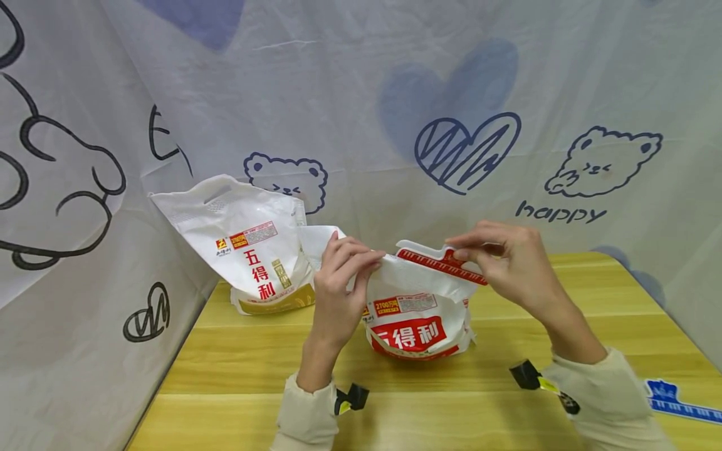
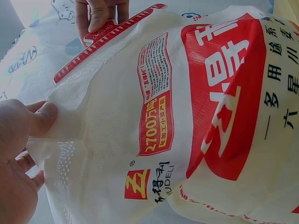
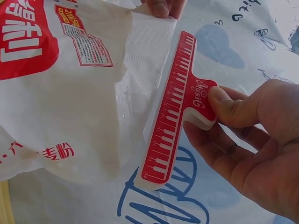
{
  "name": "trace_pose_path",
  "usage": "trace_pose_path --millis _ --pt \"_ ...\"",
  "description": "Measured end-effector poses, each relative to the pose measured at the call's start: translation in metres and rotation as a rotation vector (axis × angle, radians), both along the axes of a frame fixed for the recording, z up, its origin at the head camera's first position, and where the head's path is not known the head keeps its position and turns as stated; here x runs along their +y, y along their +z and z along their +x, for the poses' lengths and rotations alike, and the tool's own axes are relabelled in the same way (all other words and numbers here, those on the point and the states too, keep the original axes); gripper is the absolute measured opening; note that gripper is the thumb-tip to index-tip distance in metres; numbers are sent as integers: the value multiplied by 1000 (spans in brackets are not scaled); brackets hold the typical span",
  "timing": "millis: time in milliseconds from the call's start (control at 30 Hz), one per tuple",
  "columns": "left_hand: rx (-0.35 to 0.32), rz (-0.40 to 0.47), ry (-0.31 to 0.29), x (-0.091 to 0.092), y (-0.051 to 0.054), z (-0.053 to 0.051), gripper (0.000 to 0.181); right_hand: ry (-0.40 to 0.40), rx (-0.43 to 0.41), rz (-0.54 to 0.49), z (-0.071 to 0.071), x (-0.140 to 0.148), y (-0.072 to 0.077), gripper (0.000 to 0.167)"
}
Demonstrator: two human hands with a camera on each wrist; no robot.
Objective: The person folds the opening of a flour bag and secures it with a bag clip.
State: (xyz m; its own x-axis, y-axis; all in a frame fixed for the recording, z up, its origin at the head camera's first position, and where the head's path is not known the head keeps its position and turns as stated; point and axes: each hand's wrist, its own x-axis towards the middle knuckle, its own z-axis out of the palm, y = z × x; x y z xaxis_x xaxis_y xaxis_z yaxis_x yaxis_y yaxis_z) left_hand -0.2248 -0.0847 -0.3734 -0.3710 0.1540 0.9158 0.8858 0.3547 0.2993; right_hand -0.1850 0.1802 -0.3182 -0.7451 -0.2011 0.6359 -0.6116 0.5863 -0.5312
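A white flour bag (image 1: pixel 408 326) with a red label stands on the table, its top edge folded over. My left hand (image 1: pixel 343 291) pinches the left part of that top edge between thumb and fingers. In the left wrist view the left thumb presses on the white plastic of the flour bag (image 2: pixel 112 107). Between thumb and fingers my right hand (image 1: pixel 510 266) grips the tab of a red and white clip (image 1: pixel 442 264) printed with piano keys. The clip (image 3: pixel 170 112) lies along the bag's top edge in the right wrist view; whether its jaws have the plastic between them, I cannot tell.
Behind and left stands a second white flour bag (image 1: pixel 254 250) with a gold base. A blue piano-key clip (image 1: pixel 682 401) lies at the table's right edge. The wooden table (image 1: pixel 225 376) meets a printed cloth (image 1: pixel 361 94) at the back and left.
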Motion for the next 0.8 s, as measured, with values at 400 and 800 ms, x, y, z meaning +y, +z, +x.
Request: trace_pose_path --millis 400,800 --pt "31 30 6 3 2 2 14 26 -16 -24 -1 -5 -4 27" --pt "33 73 35 6 2 3 9 65 -25 -56 -2 -10 -8 27"
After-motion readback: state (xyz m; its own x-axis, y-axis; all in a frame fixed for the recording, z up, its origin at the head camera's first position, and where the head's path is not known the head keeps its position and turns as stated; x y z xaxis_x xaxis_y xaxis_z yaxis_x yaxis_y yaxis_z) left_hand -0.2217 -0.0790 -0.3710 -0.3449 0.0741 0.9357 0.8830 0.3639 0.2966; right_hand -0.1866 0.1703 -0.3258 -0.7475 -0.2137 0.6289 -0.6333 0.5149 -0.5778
